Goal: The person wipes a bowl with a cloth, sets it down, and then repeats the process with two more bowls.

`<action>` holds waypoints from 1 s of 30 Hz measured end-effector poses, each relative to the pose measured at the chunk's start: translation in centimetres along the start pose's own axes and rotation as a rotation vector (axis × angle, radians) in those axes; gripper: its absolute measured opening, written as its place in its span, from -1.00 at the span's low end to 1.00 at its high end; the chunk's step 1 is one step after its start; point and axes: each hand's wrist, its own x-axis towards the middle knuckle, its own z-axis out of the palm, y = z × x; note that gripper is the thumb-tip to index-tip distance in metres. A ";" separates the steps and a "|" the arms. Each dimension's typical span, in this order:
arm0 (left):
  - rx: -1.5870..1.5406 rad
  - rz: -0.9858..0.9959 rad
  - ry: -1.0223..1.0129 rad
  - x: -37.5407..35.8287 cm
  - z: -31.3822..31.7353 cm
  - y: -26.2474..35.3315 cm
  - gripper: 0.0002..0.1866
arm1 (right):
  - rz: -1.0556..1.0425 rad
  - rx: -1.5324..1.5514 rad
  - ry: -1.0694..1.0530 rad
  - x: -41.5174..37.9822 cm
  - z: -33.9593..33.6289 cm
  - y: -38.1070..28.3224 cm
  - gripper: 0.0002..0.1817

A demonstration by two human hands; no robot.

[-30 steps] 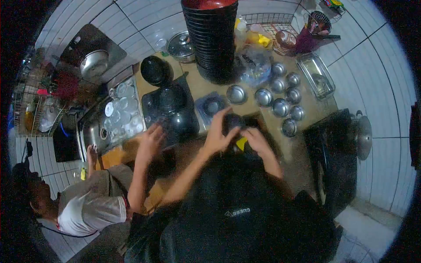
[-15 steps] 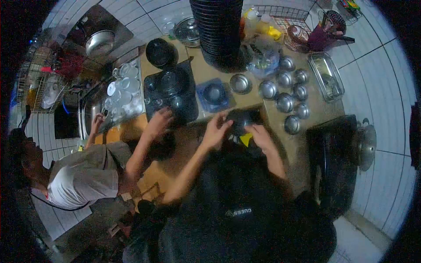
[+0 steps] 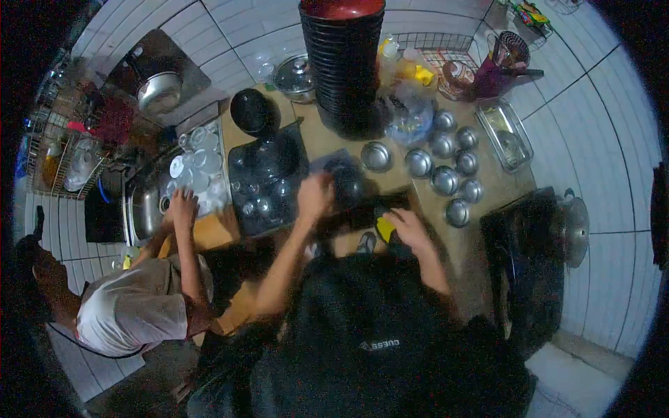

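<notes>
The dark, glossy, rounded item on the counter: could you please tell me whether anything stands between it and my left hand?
Nothing visible stands between your left hand and the dark, glossy, rounded item; it sits just right of the hand. Blur and shadow hide whether they touch.

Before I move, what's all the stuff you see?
bowl stack: one, black, back
small metal bowls: nine, silver, counter's right
round bowl: one, black, left of stack
lidded pot: one, silver, by stack
glass dish: one, clear, right
sink: one, silver, left
cups: several, clear, by sink
pot: one, silver, upper left
small item: one, yellow, front
co-worker: one, pale shirt, left
left hand: one, bare, middle
right hand: one, bare, by small item
</notes>
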 end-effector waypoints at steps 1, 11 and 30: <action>0.018 -0.190 -0.112 1.0 -1.2 1.0 -0.76 | -0.043 0.006 0.064 0.0 0.4 0.8 -0.44; 0.344 -0.145 -0.181 4.8 1.4 -3.2 -0.72 | 0.056 0.185 -0.030 -2.7 -0.5 -2.5 -0.40; 0.579 0.092 -0.309 2.2 3.3 -0.9 -0.72 | 0.059 0.125 -0.101 1.2 -2.0 2.6 -0.38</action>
